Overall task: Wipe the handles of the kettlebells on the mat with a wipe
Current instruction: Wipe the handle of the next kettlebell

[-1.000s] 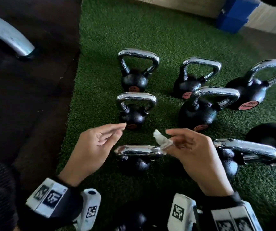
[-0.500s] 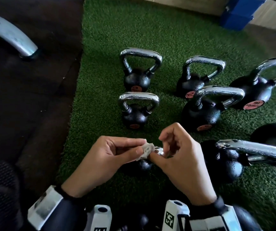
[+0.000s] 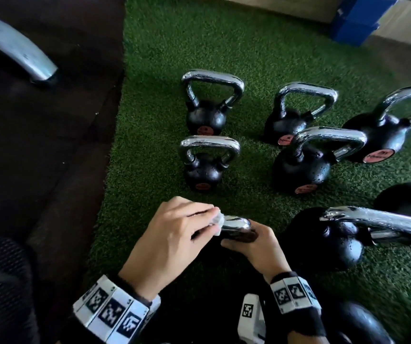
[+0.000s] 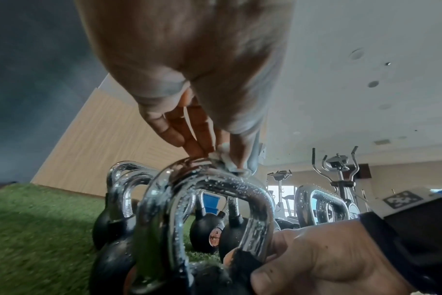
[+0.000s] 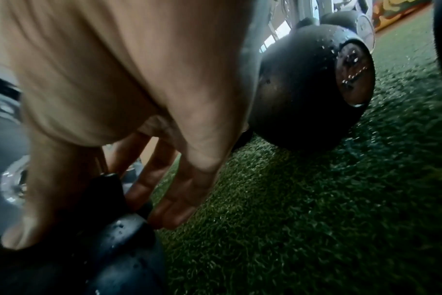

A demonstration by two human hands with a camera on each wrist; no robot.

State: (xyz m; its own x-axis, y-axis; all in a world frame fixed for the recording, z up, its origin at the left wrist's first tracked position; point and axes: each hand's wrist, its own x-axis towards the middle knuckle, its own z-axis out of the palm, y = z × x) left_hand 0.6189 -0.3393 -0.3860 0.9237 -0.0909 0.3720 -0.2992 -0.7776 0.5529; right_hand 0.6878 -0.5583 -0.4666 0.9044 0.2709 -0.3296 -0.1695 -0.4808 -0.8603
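Observation:
The nearest kettlebell's wet chrome handle (image 3: 236, 223) shows between my hands on the green turf mat (image 3: 150, 170). My left hand (image 3: 208, 219) pinches a small white wipe (image 3: 219, 220) against the top of that handle; the left wrist view shows the wipe (image 4: 227, 159) under my fingertips on the handle (image 4: 209, 179). My right hand (image 3: 245, 240) grips the same kettlebell low on its right side, fingers curled round the black horn (image 5: 106, 189) where the handle meets the ball. The ball itself is mostly hidden under my hands.
Several more black kettlebells with chrome handles stand beyond and to the right (image 3: 209, 108) (image 3: 306, 162) (image 3: 348, 234). Dark rubber floor (image 3: 50, 157) borders the mat's left edge, with a curved metal bar (image 3: 13, 48) on it. A blue box (image 3: 358, 23) sits far right.
The wipe passed from my right hand to my left hand, which lowered it onto the near handle. My right hand dropped and took hold of the kettlebell below the handle.

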